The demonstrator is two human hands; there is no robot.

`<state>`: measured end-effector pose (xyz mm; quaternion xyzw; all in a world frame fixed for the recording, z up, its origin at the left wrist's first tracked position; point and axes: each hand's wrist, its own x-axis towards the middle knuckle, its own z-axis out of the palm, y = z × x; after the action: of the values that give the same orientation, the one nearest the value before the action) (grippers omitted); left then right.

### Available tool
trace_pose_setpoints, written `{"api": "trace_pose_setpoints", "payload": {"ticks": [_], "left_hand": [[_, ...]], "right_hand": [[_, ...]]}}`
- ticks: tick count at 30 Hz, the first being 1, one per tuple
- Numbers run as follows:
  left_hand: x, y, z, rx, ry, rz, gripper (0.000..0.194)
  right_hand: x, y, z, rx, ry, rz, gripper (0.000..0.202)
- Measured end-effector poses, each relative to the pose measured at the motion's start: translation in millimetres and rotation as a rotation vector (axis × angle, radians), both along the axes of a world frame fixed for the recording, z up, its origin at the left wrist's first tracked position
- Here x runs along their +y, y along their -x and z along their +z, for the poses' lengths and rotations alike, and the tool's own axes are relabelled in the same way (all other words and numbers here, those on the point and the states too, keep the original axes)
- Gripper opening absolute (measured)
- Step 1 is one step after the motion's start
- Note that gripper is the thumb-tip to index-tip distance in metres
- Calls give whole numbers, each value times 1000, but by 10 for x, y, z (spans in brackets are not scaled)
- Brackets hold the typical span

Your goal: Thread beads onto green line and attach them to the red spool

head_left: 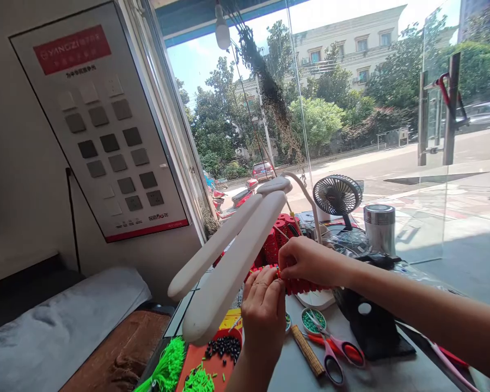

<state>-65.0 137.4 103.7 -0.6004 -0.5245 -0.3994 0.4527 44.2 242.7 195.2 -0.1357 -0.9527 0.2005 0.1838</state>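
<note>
A red, rod-like piece with a ribbed or beaded surface (304, 287) lies across both hands above the table. My left hand (263, 299) is closed round its left end, with the fingers bent over the top. At the same end, my right hand (302, 258) pinches close to the left fingertips. Anything small between those right fingers is hidden. Just below the hands are a round dish of green beads (314, 321), a pair of scissors (335, 348) with pink handles, and a brown ridged stick (307, 351).
A white two-armed lamp (237, 272) reaches over the left hand. An orange tray (190, 362) carries black beads (224, 348) and green pieces (198, 380); bright green strands (163, 365) lie beside it. Behind stand red perforated rolls (271, 247), a fan (338, 195) and a metal canister (379, 228).
</note>
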Motion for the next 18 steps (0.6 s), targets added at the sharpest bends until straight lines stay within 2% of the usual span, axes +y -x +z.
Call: {"api": "trace_pose_setpoints", "payload": {"ticks": [8, 12, 14, 15, 17, 18], "left_hand": [[18, -14, 1, -27, 25, -20, 15], [-44, -30, 27, -26, 23, -42, 15], [-151, 6, 30, -70, 30, -68, 14], [-215, 45, 27, -123, 30, -79, 14], [-332, 162, 11, -311, 21, -89, 13], [-374, 233, 0, -415, 14, -93, 13]], "right_hand": [[-20, 55, -30, 28, -46, -59, 6], [-39, 35, -17, 80, -43, -17, 9], [-46, -117, 14, 140, -22, 17, 6], [-40, -241, 23, 191, -19, 15, 12], [9, -565, -5, 317, -40, -63, 27], [60, -744, -50, 406, -102, -162, 32]]}}
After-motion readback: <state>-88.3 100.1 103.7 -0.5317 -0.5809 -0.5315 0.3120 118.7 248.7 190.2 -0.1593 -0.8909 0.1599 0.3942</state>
